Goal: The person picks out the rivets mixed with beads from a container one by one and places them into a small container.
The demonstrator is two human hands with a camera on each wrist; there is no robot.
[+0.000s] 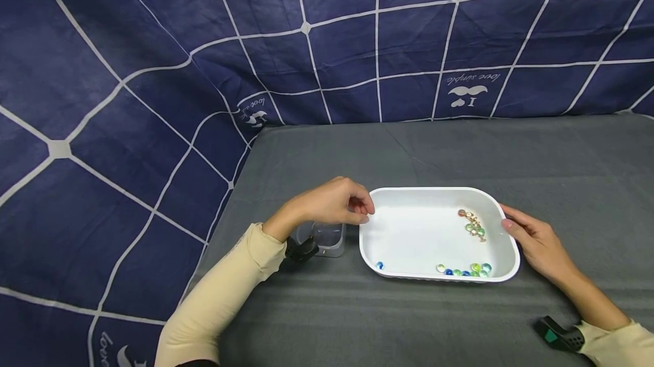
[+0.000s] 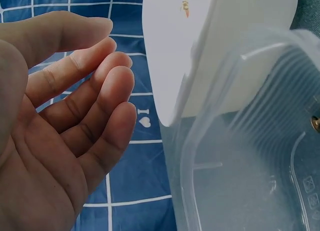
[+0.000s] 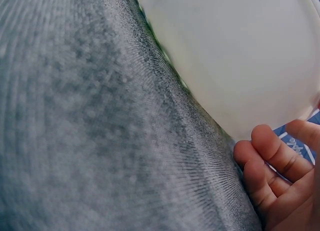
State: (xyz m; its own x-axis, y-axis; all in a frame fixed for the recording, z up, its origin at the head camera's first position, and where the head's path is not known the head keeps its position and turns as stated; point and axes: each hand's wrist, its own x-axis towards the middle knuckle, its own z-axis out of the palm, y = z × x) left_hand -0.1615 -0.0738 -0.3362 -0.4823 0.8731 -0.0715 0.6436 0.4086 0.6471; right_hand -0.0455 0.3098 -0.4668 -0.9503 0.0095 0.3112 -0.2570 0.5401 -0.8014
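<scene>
A white plastic tray [image 1: 409,236] lies on the grey cloth with glass beads [image 1: 476,267] along its near right edge and gold-coloured charms [image 1: 472,222] at its right end. My right hand [image 1: 533,239] holds the tray's right end, thumb at the rim and fingers against the outer wall. In the right wrist view, the fingers [image 3: 267,146] meet that wall. Over the tray's left rim hovers my left hand [image 1: 337,202], its fingers loosely bent. Nothing shows between thumb and fingers in the left wrist view. A clear plastic container [image 2: 240,176] stands beneath the left wrist.
One small brass-coloured piece [image 2: 315,123] shows at the clear container. A lone blue bead [image 1: 380,265] sits in the tray's near left corner. Blue gridded cloth [image 1: 347,43] hangs behind and to the left of the grey surface [image 1: 327,310].
</scene>
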